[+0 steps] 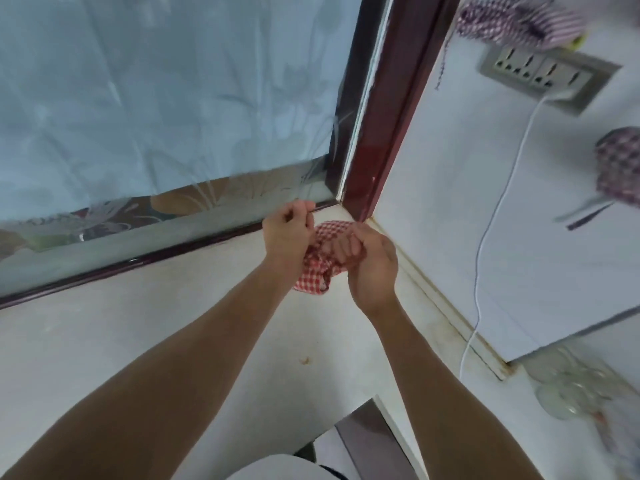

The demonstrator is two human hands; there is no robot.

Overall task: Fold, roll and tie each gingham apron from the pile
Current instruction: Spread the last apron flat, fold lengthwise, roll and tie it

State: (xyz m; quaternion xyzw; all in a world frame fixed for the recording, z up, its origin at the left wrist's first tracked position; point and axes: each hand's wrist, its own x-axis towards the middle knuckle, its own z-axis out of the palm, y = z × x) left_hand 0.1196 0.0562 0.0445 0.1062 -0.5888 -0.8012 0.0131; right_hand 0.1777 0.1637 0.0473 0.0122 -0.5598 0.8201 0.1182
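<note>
Hands (pixel 285 233) (pixel 372 268) grip red apron (pixel 320 268) near sill corner (pixel 360 221).

Single head-worn wide-angle view, looking forward and down along both bare forearms toward the dark red wooden window frame (pixel 388 109). Close range; the frame's lower corner sits mid-picture, white sill below it, white wall right. No second view.

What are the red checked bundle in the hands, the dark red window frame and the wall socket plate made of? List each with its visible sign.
Red-and-white checked bundle: woven cloth, probably cotton; it creases softly in both hands.
Dark red window frame: looks like painted or lacquered wood or metal; glossy, paint chipped pale along its edge.
Grey wall socket plate: most likely moulded plastic; smooth and matte.
</note>
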